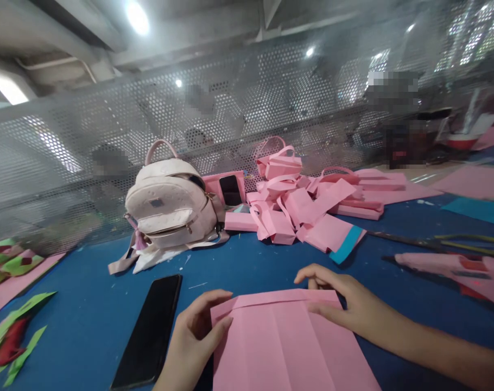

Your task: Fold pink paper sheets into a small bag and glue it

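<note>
At lower centre of the head view, a pink paper sheet (287,342) lies on the blue counter (88,304). The left hand (194,336) grip pinches its upper left corner, and the right hand (336,301) grip pinches its folded top edge. A black phone (149,331) lies just left. A pale backpack (169,212) and a pile of pink paper bags (296,206) stand beyond.

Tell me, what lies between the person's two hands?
A creased pink paper sheet, its folded top edge spanning left hand to right hand; the head view shows it.

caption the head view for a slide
Left hand and right hand hold a creased pink paper sheet by its folded top on a blue table
</note>
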A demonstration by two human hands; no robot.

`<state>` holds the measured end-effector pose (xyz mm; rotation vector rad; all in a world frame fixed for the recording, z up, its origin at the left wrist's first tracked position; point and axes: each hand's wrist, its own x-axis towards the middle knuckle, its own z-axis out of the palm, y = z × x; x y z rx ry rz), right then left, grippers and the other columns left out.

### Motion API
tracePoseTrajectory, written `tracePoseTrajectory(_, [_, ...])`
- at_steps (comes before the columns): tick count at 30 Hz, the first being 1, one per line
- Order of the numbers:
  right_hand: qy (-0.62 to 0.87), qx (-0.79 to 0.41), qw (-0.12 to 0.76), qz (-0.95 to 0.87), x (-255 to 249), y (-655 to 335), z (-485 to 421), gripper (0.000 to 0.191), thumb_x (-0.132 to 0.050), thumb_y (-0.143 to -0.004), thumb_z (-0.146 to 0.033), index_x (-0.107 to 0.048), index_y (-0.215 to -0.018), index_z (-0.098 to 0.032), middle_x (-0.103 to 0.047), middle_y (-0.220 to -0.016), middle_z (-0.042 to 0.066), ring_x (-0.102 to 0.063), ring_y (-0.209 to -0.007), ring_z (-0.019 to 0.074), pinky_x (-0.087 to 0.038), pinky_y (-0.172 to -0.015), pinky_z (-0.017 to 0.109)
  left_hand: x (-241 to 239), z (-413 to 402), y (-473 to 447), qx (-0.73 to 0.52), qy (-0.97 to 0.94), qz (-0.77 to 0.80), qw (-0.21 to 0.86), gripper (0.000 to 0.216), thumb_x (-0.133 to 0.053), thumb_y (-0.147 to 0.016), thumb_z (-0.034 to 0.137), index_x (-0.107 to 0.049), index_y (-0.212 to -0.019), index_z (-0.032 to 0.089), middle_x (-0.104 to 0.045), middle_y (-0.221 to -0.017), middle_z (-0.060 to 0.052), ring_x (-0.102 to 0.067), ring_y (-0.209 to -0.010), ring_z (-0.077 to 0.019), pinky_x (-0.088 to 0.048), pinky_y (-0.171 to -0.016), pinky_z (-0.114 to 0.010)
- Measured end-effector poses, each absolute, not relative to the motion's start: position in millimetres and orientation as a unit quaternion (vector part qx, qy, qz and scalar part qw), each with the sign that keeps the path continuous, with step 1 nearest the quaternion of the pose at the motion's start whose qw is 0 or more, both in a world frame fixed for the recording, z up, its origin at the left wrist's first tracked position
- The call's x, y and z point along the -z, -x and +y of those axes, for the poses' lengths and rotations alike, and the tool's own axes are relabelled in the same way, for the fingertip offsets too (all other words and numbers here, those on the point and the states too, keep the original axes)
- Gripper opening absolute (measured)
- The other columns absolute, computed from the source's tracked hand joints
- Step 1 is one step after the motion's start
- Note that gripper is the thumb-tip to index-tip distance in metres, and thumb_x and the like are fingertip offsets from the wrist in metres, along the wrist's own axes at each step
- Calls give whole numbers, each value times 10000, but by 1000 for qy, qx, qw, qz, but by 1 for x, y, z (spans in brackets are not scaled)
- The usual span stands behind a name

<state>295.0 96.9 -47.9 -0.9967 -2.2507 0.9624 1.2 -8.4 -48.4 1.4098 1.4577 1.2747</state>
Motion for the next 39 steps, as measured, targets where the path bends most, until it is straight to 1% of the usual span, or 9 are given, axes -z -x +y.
tracePoseTrajectory(3, [361,-325,213,-848,46,-296,94,297,-587,-869,-366,-586,-1153,-279,-643,-901,-1,-623,-771,175,-453,-705,273,48,-11,0,-455,-585,587,325,192,-664,-838,347,-747,-986,258,-725,-999,-42,-659,-954,-195,-520,-813,-225])
tracePoseTrajectory(8, [284,-229,208,-908,40,-300,97,229,-493,-959,-396,-653,-1061,-268,-716,-1025,7,-672,-914,202,-458,-767,287,51,-12,2,-436,-596,611,287,221,-703,-798,384,-765,-978,270,-734,-937,-39,-671,-855,-191,-517,-684,-204])
tracePoseTrajectory(12, [263,-166,217,-925,42,-305,99,307,-451,-981,-442,-664,-1092,-250,-724,-968,22,-684,-852,199,-463,-710,287,50,-13,0,-461,-589,595,294,192,-681,-805,408,-783,-876,261,-744,-863,-38,-676,-814,-189,-517,-698,-217])
tracePoseTrajectory(16, [243,-131,212,-937,42,-307,99,362,-464,-964,-499,-665,-1107,-235,-712,-889,23,-676,-768,183,-464,-654,276,50,-13,-1,-467,-553,623,297,263,-654,-818,456,-772,-772,226,-744,-783,-46,-670,-761,-196,-498,-659,-226])
tracePoseTrajectory(22, [193,-16,258,-946,41,-305,95,364,-358,-1024,-394,-681,-1077,-233,-702,-812,24,-654,-710,152,-455,-641,261,48,-12,-6,-507,-498,584,392,333,-653,-821,487,-631,-688,183,-751,-868,-63,-668,-809,-208,-470,-712,-246])
tracePoseTrajectory(27, [154,65,278,-946,44,-304,94,317,-370,-1027,-292,-674,-1013,-202,-689,-740,17,-627,-659,135,-426,-625,259,48,-12,-8,-533,-471,585,390,367,-675,-801,494,-553,-667,175,-691,-735,-26,-574,-663,-143,-395,-610,-207])
tracePoseTrajectory(30, [168,18,273,-947,44,-304,95,351,-336,-1033,-281,-672,-958,-209,-698,-751,11,-638,-670,138,-419,-628,260,48,-13,-8,-536,-459,588,395,396,-678,-795,511,-519,-661,175,-629,-654,6,-497,-596,-107,-335,-551,-182])
tracePoseTrajectory(36, [309,-299,225,-874,40,-299,94,375,-390,-993,-417,-625,-793,-204,-655,-743,0,-598,-672,146,-396,-611,243,45,-13,-11,-555,-434,571,422,423,-708,-759,528,-505,-660,170,-639,-705,-2,-489,-624,-104,-349,-580,-174])
tracePoseTrajectory(39, [332,-388,218,-832,39,-297,93,426,-399,-965,-496,-584,-734,-188,-583,-702,-1,-528,-658,151,-366,-596,250,45,-11,-10,-558,-427,565,432,452,-718,-745,539,-481,-646,168,-585,-651,12,-432,-569,-84,-313,-545,-168])
